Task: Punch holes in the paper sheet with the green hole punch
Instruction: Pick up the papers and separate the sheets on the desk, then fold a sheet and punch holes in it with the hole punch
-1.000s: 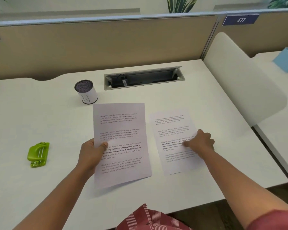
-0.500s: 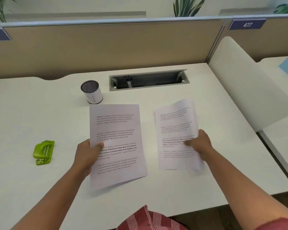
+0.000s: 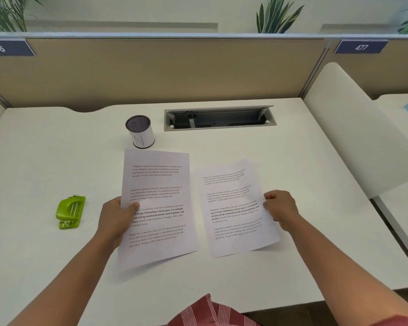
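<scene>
Two printed paper sheets are in front of me above the white desk (image 3: 57, 161). My left hand (image 3: 117, 218) grips the left sheet (image 3: 158, 191) at its left edge, thumb on top, and the sheet is lifted off the desk. My right hand (image 3: 280, 209) pinches the right sheet (image 3: 233, 208) at its right edge; that sheet is tilted and slightly curled. The green hole punch (image 3: 70, 211) lies on the desk to the left, a hand's width from my left hand, untouched.
A white cylinder with a dark mesh top (image 3: 140, 131) stands just behind the left sheet. An open cable tray (image 3: 219, 118) is set into the desk at the back. A beige partition (image 3: 174, 71) closes the rear; a white side panel (image 3: 353, 128) stands at right.
My right hand slid from the middle of the right sheet to its right edge and lifted it. The left sheet rose a little in my left hand. The punch stayed put.
</scene>
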Tool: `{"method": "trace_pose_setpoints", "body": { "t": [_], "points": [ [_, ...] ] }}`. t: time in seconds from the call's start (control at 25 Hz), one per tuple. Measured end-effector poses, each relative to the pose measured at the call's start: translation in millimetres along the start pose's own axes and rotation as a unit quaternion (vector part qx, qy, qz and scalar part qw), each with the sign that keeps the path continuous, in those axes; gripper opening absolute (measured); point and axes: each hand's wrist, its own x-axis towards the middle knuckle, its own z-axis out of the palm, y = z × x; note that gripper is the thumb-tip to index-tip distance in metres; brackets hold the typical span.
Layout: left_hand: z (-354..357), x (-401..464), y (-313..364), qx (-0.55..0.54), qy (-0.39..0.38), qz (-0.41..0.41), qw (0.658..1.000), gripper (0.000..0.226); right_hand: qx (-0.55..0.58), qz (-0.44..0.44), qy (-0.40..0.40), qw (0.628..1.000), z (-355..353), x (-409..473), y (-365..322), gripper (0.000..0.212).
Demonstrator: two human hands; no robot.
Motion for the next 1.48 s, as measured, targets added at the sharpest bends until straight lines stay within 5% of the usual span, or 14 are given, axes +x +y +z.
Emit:
{"method": "trace_pose_setpoints", "body": {
  "t": [0.32, 0.72, 0.88, 1.08, 1.36, 1.48],
  "points": [
    [-15.2, 11.1, 1.2, -0.015, -0.007, -0.013, 1.0, 0.02, 0.169, -0.042, -0.065, 0.983, -15.3, -3.2, -18.5, 0.014],
    [13.6, -4.3, 33.4, -0.139, -0.174, -0.017, 0.975, 0.032, 0.311, -0.028, -0.236, 0.92, 28.2, -40.0, -62.4, 0.005],
    [25.2, -10.3, 41.8, -0.159, -0.199, -0.005, 0.967, 0.036, 0.369, -0.036, -0.256, 0.893, 45.2, -52.9, -68.9, 0.01],
    [31.0, -15.6, 53.8, -0.21, -0.158, -0.01, 0.965, 0.034, 0.348, -0.11, -0.232, 0.902, 52.8, -65.6, -82.8, 0.036],
    [39.1, -30.1, 64.6, -0.179, -0.116, 0.199, 0.956, 0.016, 0.328, -0.211, -0.224, 0.893, 50.3, -71.5, -93.5, 0.022],
    [40.1, -34.8, 68.0, -0.176, -0.108, 0.229, 0.951, 0.016, 0.309, -0.248, -0.235, 0.888, 47.1, -73.4, -94.8, 0.027]
  ]
}}
